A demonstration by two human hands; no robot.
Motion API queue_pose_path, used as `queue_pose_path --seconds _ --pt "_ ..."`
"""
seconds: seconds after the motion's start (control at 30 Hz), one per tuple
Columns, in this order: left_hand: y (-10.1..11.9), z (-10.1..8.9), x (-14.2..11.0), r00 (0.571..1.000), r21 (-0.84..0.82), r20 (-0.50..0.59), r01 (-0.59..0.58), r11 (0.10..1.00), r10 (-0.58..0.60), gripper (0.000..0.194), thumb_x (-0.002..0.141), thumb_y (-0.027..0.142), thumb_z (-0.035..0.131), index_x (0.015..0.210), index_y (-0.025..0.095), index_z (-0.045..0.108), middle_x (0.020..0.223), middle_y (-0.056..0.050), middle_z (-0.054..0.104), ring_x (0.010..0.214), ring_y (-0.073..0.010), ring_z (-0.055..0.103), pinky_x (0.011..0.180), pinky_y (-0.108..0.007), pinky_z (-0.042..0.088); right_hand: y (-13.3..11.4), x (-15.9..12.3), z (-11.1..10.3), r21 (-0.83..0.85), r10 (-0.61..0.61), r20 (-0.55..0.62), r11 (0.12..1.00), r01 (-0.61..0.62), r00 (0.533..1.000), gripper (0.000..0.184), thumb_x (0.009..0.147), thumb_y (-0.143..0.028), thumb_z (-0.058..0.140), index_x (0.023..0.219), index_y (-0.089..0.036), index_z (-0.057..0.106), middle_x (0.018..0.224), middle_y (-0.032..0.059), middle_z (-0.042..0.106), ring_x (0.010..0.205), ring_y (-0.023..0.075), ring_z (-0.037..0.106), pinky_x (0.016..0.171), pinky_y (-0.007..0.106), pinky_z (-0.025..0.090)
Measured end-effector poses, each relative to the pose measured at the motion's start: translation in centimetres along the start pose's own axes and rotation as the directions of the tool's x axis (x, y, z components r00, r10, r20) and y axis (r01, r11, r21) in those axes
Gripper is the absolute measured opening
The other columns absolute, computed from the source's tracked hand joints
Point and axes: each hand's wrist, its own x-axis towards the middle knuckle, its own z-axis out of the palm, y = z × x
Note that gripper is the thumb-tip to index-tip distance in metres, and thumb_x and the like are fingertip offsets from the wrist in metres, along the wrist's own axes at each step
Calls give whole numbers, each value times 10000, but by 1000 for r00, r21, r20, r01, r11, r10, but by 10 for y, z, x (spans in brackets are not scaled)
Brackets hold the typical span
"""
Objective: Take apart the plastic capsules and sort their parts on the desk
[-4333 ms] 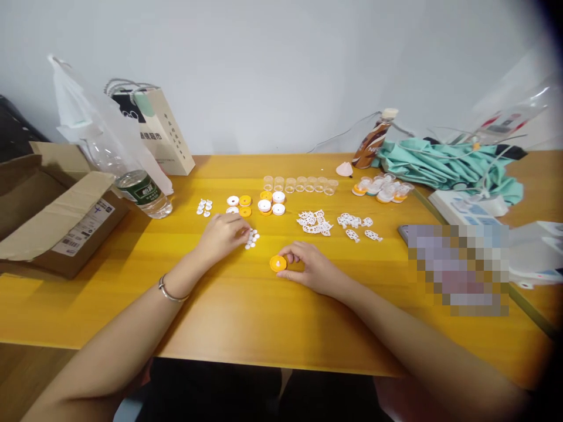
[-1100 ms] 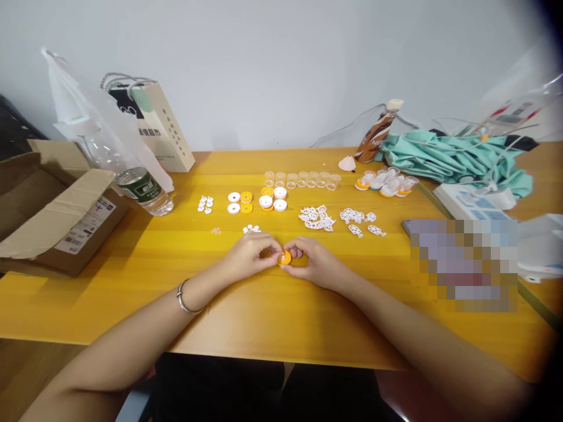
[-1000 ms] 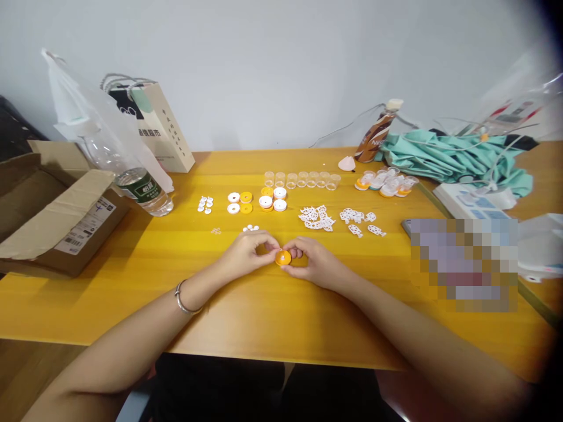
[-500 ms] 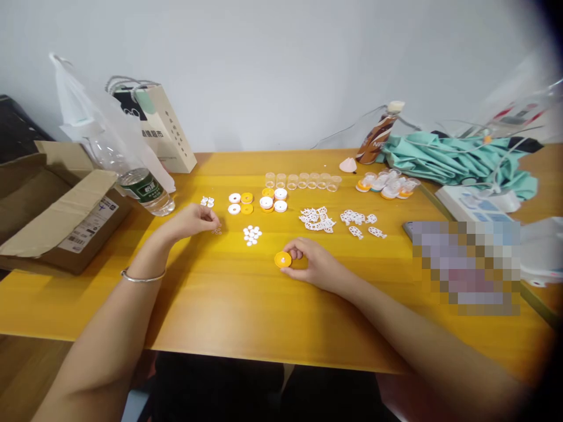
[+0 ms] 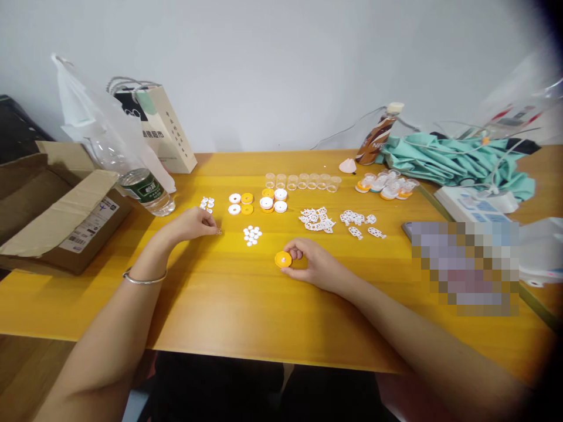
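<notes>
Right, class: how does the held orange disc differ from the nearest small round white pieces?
The orange disc has a pale centre; the small pieces look plain white. The orange disc is wider than any small piece. The right hand holds the orange disc, while the small pieces lie on the table. Both look round.

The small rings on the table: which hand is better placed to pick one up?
Probably the left hand: it is directly at the small rings, though whether it grips one is unclear. The right hand is farther away and holds the orange disc.
</notes>
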Motion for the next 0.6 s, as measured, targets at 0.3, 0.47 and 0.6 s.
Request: queue_pose_path --seconds 0.3,0.47,0.6 --pt "39 22 -11 931 -92 -251 -296 951 266 218 768 358 520 696 160 575 651 -7 594 595 -119 526 553 -221 397 0 0 0 12 28 -2 1000 -28 1000 265 662 -304 695 824 -189 519 751 6 546 692 134 515 637 258 421" --pt "81 58 -25 767 -91 -161 -638 765 621 288 783 360 568 1013 186 562 932 -50 585 836 -153 543 760 -282 442 4 0 0 38 28 8 999 -28 1000 349 642 -357 718 868 -189 513 756 1 537 697 134 510 639 258 420" --pt "92 78 -26 720 -29 -112 -691 722 685 370 761 337 605 1094 190 537 979 -65 558 899 -179 522 803 -310 430 6 1 0 50 22 22 998 -23 1000 418 608 -390 739 894 -187 512 759 -6 522 702 134 499 648 264 421"
